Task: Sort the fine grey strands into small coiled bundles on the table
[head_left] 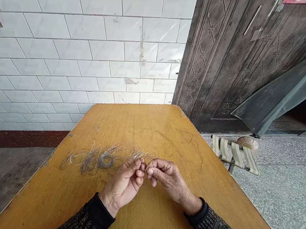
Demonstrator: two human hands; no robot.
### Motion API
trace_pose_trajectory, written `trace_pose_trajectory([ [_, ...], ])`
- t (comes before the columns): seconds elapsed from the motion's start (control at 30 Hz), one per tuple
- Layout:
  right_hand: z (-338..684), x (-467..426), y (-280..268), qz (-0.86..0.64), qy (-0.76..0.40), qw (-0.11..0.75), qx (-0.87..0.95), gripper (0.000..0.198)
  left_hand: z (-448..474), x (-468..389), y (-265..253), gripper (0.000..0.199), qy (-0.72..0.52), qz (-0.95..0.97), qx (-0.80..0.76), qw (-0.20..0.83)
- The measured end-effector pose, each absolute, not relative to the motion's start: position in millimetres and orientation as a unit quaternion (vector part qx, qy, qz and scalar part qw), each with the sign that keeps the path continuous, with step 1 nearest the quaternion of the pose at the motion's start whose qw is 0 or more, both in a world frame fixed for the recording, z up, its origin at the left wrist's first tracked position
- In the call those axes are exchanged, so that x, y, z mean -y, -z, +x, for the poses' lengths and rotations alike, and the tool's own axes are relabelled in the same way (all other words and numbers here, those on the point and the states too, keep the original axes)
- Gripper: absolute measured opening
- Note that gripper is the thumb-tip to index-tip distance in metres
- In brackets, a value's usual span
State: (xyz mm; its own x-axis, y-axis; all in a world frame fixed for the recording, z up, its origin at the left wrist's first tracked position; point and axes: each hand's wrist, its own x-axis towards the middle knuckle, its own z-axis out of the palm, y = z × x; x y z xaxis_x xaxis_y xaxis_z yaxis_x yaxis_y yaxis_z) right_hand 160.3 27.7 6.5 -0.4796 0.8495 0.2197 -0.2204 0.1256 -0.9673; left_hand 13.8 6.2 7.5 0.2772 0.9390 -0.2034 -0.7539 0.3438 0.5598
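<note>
Over the middle of the wooden table (159, 210), my left hand (126, 184) and my right hand (168, 178) meet at the fingertips. Both are closed in a pinch on a thin wire, of which only a fine loop shows above the fingers. Behind and to the left of my left hand lie several coils of thin grey wire (106, 159), with loose ends sticking up. Part of the bunch is hidden by my left fingers. Some loose single strands (178, 137) lie farther back on the right side of the tabletop.
A white tiled wall (96, 32) rises behind the table. At the right stand a dark carved door (229, 64) and a hanging grey curtain (283, 91). A folding stool with striped straps (238, 152) is by the table's right edge, a round object (247, 143) behind it.
</note>
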Motion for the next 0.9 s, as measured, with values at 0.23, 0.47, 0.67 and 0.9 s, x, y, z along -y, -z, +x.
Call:
trace_pose_trajectory([
  [0.23,160,-30,1,-0.292,-0.502,0.446,0.681,0.031,13,-6,-6,0.017,-0.556,0.229,-0.345,0.721],
  [0.47,154,-41,13,-0.320,-0.424,0.471,0.705,0.036,9,-15,2,0.018,-0.577,0.213,-0.359,0.702],
  [0.67,149,-41,11,-0.294,-0.511,0.482,0.648,0.039,6,-21,7,0.015,-0.581,0.154,-0.321,0.732],
  [0.9,156,-32,-4,-0.257,-0.569,0.463,0.629,0.038,9,-9,-4,0.018,-0.576,0.177,-0.265,0.752],
])
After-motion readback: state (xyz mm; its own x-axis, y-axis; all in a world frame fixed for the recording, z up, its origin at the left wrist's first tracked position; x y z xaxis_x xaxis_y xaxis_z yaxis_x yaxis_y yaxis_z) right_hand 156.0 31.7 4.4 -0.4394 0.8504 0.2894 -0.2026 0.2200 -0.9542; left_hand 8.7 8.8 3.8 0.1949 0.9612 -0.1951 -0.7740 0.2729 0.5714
